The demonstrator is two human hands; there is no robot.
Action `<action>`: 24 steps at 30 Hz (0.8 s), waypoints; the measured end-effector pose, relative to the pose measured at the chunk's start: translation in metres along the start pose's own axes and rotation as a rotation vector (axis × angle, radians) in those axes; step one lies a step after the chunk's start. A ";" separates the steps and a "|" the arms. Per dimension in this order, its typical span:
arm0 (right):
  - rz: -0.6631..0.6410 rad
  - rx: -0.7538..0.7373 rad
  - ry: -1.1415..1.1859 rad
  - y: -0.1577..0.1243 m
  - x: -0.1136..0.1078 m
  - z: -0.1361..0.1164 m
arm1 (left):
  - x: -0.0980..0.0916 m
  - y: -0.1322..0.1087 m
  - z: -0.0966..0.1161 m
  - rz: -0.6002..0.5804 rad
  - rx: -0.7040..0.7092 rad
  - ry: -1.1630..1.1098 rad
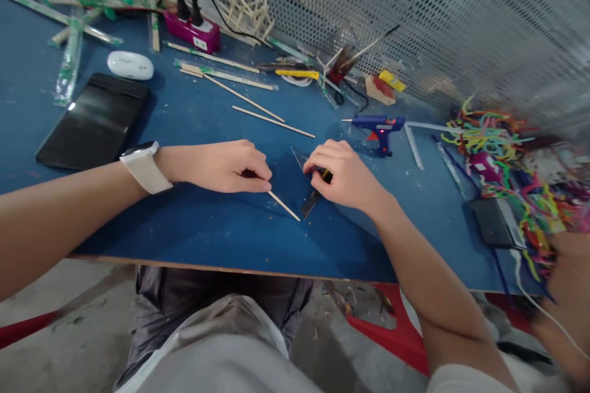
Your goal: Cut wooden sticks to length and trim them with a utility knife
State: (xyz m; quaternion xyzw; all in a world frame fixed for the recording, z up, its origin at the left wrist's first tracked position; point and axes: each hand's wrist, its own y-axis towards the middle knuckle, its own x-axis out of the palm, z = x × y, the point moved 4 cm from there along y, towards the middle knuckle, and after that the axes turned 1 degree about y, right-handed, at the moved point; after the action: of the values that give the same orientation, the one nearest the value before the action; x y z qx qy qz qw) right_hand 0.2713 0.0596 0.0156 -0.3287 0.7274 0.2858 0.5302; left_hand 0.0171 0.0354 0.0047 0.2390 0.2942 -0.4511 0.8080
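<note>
Hands of one person are at work on a blue table, close to its near edge. The left hand is closed, with the fingertips pressing a thin wooden stick flat against the table top. Only the free end of the stick shows beyond the fingers, and it points toward the right hand. A white watch sits on the left wrist.

The right hand is also closed. It grips a dark tool that has a yellow part between the fingers. The tool is slim and flat, and its lower end touches the table just beside the tip of the stick. I cannot tell if it has a blade.

Behind the right hand lies a blue glue gun on its side, with the nozzle to the left. Two loose sticks lie on the table behind the hands, apart from them. Far left there is a black tablet, and behind it a white oval case. A pink power strip with two black plugs stands near the perforated metal wall. More sticks, some in green wrappers, are scattered around it.

On the right side a heap of coloured pipe cleaners covers the table, and a small dark box lies at its near side.
</note>
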 end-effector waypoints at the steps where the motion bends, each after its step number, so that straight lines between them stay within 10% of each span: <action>1: -0.061 -0.008 -0.016 0.000 -0.004 -0.003 | 0.000 0.000 -0.001 -0.007 -0.005 -0.006; 10: -0.309 0.191 -0.039 -0.019 -0.021 0.018 | 0.001 0.002 -0.010 -0.042 -0.111 -0.068; 24: 0.012 -0.124 0.058 -0.019 -0.008 0.012 | -0.022 0.030 -0.016 -0.476 -0.315 -0.088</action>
State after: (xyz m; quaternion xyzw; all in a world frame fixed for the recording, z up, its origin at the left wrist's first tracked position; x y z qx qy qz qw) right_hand 0.2953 0.0586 0.0186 -0.3646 0.7253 0.3239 0.4859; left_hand 0.0294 0.0732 0.0124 0.0149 0.3730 -0.5868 0.7185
